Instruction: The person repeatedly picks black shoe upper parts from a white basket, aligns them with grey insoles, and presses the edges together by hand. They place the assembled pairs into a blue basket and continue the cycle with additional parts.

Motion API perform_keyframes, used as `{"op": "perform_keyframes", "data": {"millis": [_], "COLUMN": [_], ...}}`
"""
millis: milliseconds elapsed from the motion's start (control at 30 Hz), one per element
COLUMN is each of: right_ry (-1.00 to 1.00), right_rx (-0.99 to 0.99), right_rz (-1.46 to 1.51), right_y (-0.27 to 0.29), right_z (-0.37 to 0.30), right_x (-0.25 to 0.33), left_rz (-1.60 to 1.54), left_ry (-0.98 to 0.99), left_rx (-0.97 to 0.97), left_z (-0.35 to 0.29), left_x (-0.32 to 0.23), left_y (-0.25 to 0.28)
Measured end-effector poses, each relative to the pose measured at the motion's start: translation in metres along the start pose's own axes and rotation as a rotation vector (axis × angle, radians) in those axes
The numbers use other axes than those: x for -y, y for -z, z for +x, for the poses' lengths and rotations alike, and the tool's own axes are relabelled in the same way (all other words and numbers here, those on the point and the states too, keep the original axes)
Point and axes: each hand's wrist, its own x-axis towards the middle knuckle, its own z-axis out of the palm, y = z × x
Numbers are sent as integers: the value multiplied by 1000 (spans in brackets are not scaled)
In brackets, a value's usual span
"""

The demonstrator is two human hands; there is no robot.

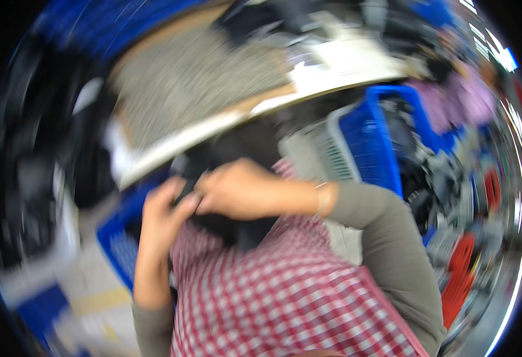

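Note:
Close in front of my red-and-white checked apron (255, 285), both hands come together on a piece of black cloth (237, 229). My left hand (168, 205) pinches its edge between thumb and fingers. Just beside it, my right hand (234, 187) is closed on the same cloth, knuckles upward. The cloth hangs down below the hands over the apron. Motion blur hides its exact shape, and part of it is covered by my fingers.
Beyond my hands runs a white table edge (213, 128) with a grey textured board (195, 77). Dark cloth pieces (273, 21) lie farther back. A blue basket (368, 146) of dark items stands right, another blue basket (118, 238) left. A person in pink (457, 101) is at far right.

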Motion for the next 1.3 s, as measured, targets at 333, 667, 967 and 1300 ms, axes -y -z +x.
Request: {"op": "perform_keyframes", "data": {"millis": [333,667,967,1300], "right_ry": [-304,-67,-95,-278], "right_rx": [44,-94,51,244], "right_rz": [235,108,-109,113], "right_y": [7,44,60,40], "right_z": [-56,-27,-23,-56], "right_x": [-39,-27,-10,-43], "left_rz": [-154,-110,16,174], "left_ry": [10,-132,-66,-8], "left_rx": [-71,150,42,-6], "left_z": [12,25,23,15], "left_x": [-20,-43,-39,-14], "left_y": [-46,-79,-83,-62]}}
